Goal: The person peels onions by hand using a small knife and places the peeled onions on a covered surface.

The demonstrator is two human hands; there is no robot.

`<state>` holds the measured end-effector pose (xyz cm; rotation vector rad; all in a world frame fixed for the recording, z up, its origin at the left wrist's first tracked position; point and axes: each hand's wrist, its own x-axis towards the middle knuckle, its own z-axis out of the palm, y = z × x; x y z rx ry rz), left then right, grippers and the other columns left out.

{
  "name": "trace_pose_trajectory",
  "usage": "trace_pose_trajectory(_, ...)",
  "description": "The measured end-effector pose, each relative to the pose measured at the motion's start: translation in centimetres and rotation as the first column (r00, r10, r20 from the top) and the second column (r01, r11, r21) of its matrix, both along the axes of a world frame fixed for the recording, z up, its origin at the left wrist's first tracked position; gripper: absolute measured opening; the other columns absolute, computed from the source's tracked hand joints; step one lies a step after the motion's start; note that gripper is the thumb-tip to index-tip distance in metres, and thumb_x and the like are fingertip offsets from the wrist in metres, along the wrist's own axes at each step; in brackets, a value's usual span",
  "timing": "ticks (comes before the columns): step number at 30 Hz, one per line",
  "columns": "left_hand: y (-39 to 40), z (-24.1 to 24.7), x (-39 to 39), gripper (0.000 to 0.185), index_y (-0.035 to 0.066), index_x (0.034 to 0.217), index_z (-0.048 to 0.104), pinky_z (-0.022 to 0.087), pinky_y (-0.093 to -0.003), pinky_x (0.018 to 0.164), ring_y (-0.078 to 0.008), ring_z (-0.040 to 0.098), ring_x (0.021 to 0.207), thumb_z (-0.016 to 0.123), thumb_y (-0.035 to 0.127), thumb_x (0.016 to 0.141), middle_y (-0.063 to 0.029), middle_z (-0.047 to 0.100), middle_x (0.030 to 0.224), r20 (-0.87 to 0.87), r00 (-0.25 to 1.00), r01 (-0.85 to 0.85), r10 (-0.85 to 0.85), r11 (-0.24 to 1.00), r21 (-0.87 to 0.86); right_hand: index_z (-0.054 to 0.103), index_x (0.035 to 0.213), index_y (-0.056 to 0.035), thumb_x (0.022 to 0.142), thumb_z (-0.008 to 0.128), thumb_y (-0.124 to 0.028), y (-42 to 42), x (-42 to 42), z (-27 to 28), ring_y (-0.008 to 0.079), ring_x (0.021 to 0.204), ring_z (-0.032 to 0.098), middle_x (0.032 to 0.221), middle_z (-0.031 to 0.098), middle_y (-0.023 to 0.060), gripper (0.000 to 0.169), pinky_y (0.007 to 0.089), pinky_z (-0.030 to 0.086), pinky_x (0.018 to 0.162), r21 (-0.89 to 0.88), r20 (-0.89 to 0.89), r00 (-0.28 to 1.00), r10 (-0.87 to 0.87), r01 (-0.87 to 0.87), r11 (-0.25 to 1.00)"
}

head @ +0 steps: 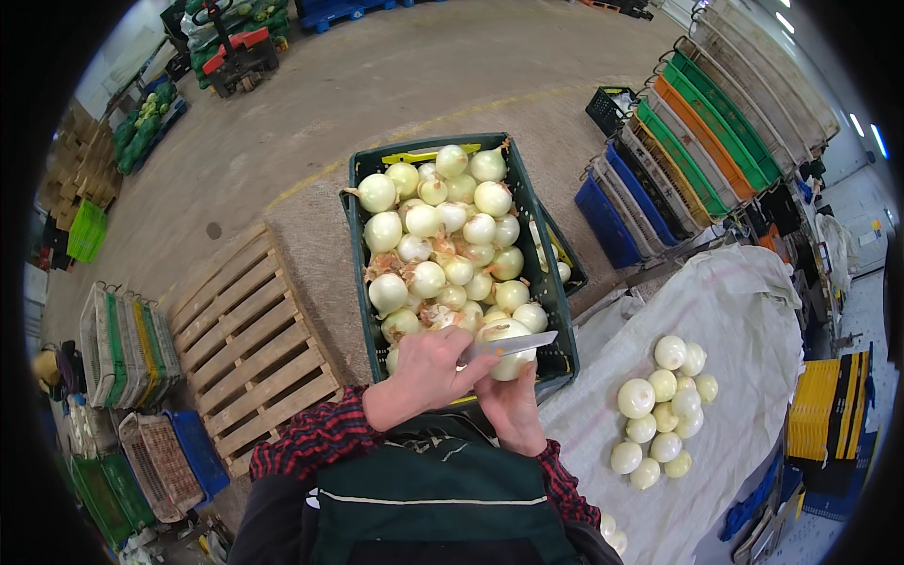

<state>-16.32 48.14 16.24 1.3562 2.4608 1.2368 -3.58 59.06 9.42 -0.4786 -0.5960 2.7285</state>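
My left hand [427, 367] grips a knife [519, 343], its metal blade lying across the top of a peeled white onion [507, 369]. Cupped under that onion is my right hand [512, 413], with fingers against its side. Both hands are above the near end of a dark green plastic crate [528, 212]. Pale onions [424, 220] are heaped inside it, with dry brown skins [443, 246] among them. To the right, a group of cleaned onions [635, 397] rests on a whitish sheet [586, 431]. My left fingers hide the knife's handle.
A wooden pallet [247, 339] lies on the floor to the left. Stacked crates [131, 346] stand beyond it. More coloured crates [699, 134] are stacked at the upper right. A second dark crate [575, 265] sits partly behind the onion crate. A red pallet truck [240, 56] stands far off.
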Motion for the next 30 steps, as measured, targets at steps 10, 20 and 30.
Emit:
trace_pose_trajectory(10,-8.8,-10.9,-2.6,0.042,-0.003,0.075,0.058,0.042,-0.0373,0.055,-0.0168,0.052,0.056,0.053,0.028,0.102,-0.0146,0.052,0.059,0.503,0.795,-0.275,0.338,0.941,-0.197,0.044,0.140,-0.0033,0.091,0.074,-0.029,12.6,4.7,-1.2,0.0323,0.123,0.057,0.134,0.057,0.0140,0.063,0.0457,0.050,0.101,0.402,0.066,0.774,-0.630,0.557,0.726)
trace_pose_trajectory(20,-8.4,-8.3,-3.4,0.049,-0.002,0.071,0.056,0.039,-0.0326,0.054,-0.0125,0.050,0.057,0.047,0.031,0.105,-0.0051,0.053,0.058,0.554,0.767,-0.232,0.325,0.944,-0.233,0.056,0.122,-0.0003,0.061,0.089,-0.027,29.4,16.1,-10.0,0.0418,0.112,0.056,0.124,0.059,0.0219,0.074,0.0486,0.045,0.097,0.683,0.105,0.265,-0.959,-0.720,-0.125)
trace_pose_trajectory(30,-10.0,-9.3,-3.7,0.048,-0.003,0.073,0.058,0.042,-0.0327,0.055,-0.0134,0.052,0.057,0.051,0.033,0.104,-0.0059,0.054,0.059,0.615,0.704,-0.297,0.355,0.934,-0.199,0.060,0.116,-0.0024,0.074,0.075,-0.011,22.3,3.5,-2.7,0.0387,0.111,0.058,0.119,0.062,0.0188,0.045,0.0475,0.047,0.095,0.714,0.012,0.826,-0.563,-0.402,-0.574)
